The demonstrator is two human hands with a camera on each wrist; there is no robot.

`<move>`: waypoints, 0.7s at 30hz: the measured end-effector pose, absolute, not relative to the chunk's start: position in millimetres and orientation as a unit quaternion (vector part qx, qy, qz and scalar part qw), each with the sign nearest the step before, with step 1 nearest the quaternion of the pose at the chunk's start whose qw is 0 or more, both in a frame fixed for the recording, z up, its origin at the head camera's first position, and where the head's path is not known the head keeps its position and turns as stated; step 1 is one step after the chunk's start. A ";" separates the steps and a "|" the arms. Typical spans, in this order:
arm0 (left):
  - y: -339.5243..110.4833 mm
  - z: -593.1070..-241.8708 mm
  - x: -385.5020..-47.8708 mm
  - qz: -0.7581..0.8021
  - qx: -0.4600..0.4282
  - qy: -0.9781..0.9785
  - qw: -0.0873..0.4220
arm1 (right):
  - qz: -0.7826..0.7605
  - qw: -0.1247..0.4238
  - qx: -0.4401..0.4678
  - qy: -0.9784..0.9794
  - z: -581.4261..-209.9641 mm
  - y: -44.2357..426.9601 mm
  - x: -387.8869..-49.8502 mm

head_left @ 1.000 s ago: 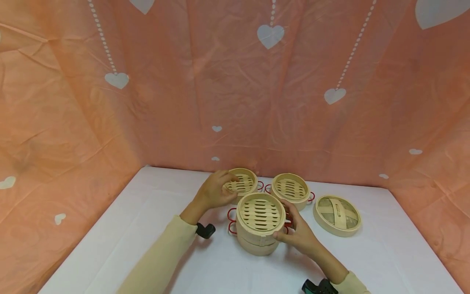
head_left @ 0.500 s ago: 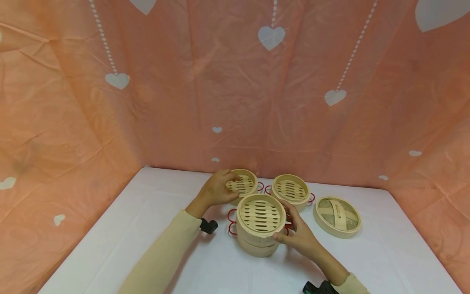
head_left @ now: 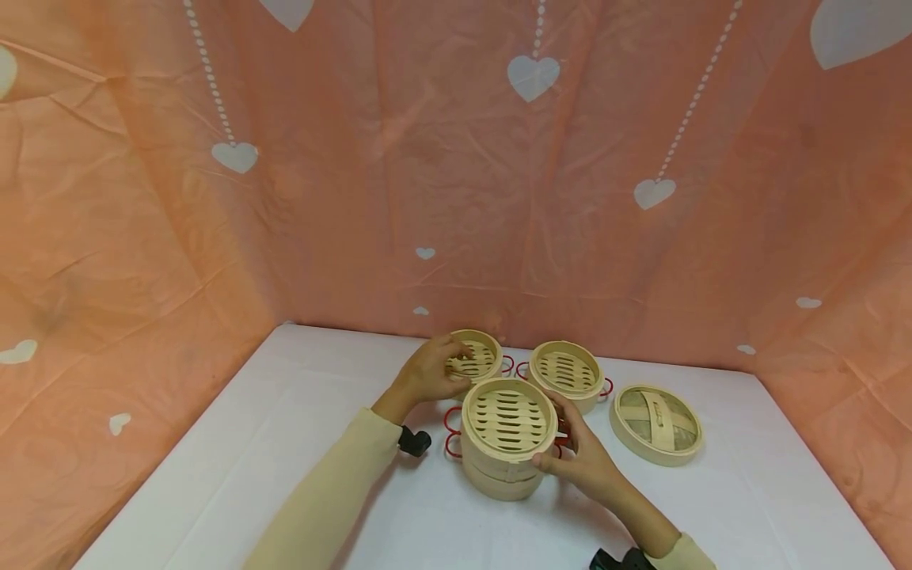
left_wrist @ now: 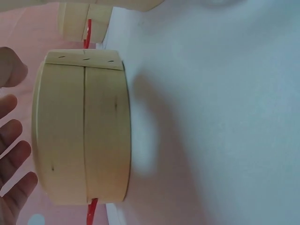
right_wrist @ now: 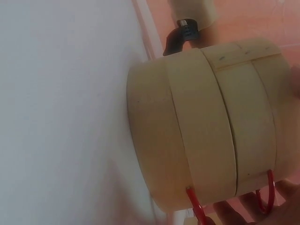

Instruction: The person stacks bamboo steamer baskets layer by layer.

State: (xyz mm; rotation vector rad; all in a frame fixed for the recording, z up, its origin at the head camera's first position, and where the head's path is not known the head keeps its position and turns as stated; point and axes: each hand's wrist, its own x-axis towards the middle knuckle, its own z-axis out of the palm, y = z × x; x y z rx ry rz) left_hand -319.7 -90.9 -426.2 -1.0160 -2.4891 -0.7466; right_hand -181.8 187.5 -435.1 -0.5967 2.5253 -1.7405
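Two round bamboo steamer baskets with red handles form a stack (head_left: 507,471) at the front middle of the table. My right hand (head_left: 586,453) holds the stack's right side, thumb in front and fingers behind near the red handles (right_wrist: 269,199). Over the back-left steamer basket (head_left: 484,366) is my left hand (head_left: 430,370). In the left wrist view its fingertips (left_wrist: 18,157) are spread beside that basket's rim, with a gap between. A third place holds another steamer basket (head_left: 566,370), just right of it. Slatted bottoms show inside the baskets.
A bamboo lid (head_left: 657,425) with a woven top and cross strap lies at the right. The white table (head_left: 285,427) meets a hanging pink-orange cloth (head_left: 470,198) with white hearts at its back and sides.
My left hand and forearm have shifted slightly to the right by the back-left basket. The right hand keeps its hold on the stack. The head view has moved a little.
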 end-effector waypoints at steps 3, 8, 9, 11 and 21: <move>-89.5 -428.3 -319.8 -0.265 -0.359 -0.880 0.162 | -0.557 0.005 -0.195 0.807 -435.9 188.1 -181.5; -88.8 -433.1 -321.5 -0.265 -0.357 -0.882 0.155 | -0.554 0.000 -0.205 0.807 -437.4 189.9 -181.3; -88.6 -434.1 -321.9 -0.264 -0.356 -0.882 0.158 | -0.554 0.000 -0.205 0.807 -437.8 190.1 -181.3; -88.1 -436.1 -322.6 -0.258 -0.359 -0.881 0.169 | -0.554 0.001 -0.205 0.807 -438.5 190.4 -181.3; -84.7 -443.0 -323.5 -0.230 -0.366 -0.875 0.219 | -0.552 -0.003 -0.212 0.806 -439.1 190.1 -181.5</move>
